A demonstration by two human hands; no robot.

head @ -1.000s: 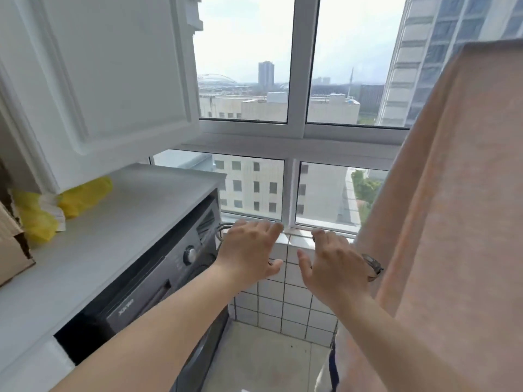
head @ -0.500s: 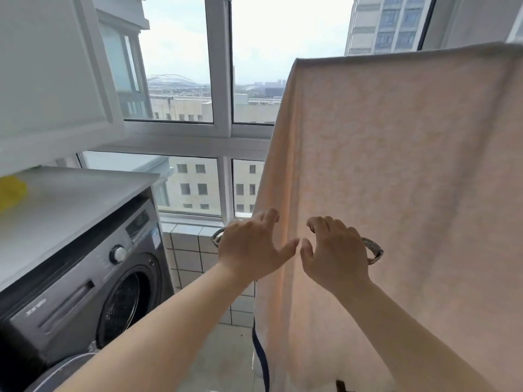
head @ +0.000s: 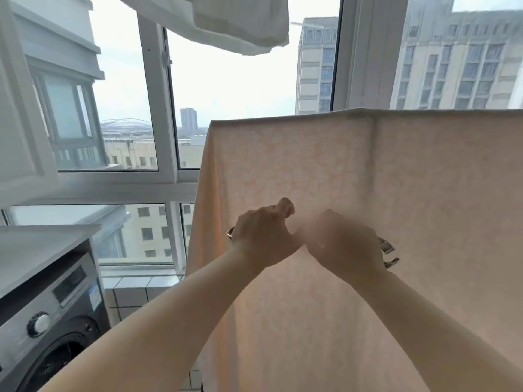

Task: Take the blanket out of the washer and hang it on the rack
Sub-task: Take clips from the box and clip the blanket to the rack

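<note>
The peach blanket (head: 353,179) is already hanging over the rack, well apart from the washer (head: 53,326). Left hand (head: 261,236) is looking curled in front of it, gripping nothing I can see; right hand (head: 343,241) is blurring too much to tell. It's looking soft, floppy and probably damp-heavy, so I'm guessing grabbing the top edge works best

text: none legible | washer (head: 53,321) panel label — too blurred

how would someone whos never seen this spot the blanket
Start at the big window and look right of the grey washer. The blanket hangs there as a wide sheet behind both hands. It is pale peach; the cloth overhead is white.
</note>
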